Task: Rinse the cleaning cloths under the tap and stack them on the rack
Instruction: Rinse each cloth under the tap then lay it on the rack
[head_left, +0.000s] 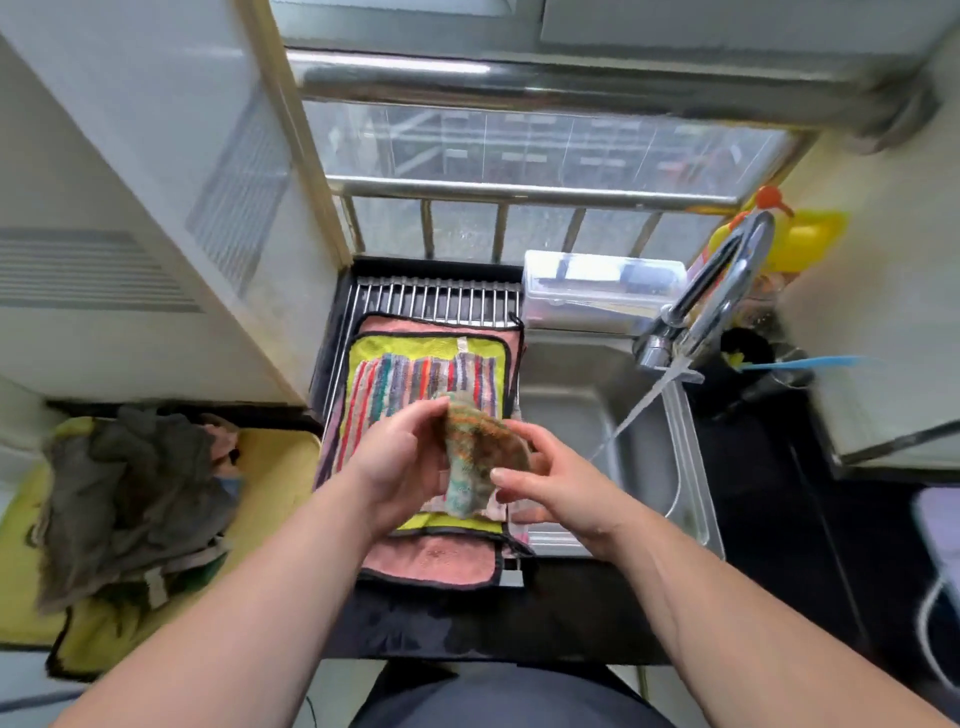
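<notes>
Over rack (436, 299) near edge: left hand (400, 457) and right hand (556, 488) both pinch one cloth (475, 457), probably folding it flat for stack (415, 379); tap (722, 291) runs, likely for pile (135, 493).

Bare to the frame edge: left forearm (270, 623) at 7 o'clock, right forearm (727, 623) at 5 o'clock. Bare too: left hand (400, 467) and right hand (561, 488) near centre, short nail on right thumb. At 6 o'clock, dark blue-grey garment (509, 696), smooth, rounded outline; shirt or trousers, cannot tell.
</notes>
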